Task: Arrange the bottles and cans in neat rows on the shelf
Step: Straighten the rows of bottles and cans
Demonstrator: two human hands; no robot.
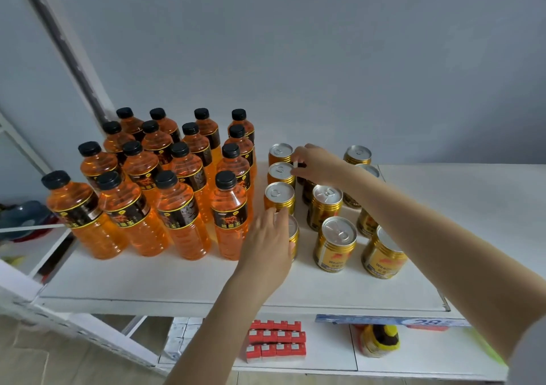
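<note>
On the white shelf (177, 278), the orange bottles (165, 187) are standing in four rows at about 9 o'clock of the gold cans (331, 216), which are sitting upright toward 3 o'clock. The left hand (270, 243) is wrapping its fingers around the nearest can (293, 237) of the column just beside the bottles. The right hand (314, 163) is reaching toward 12 o'clock, its fingertips (297, 161) pinching at the rim of a rear can (280, 172) in that column.
</note>
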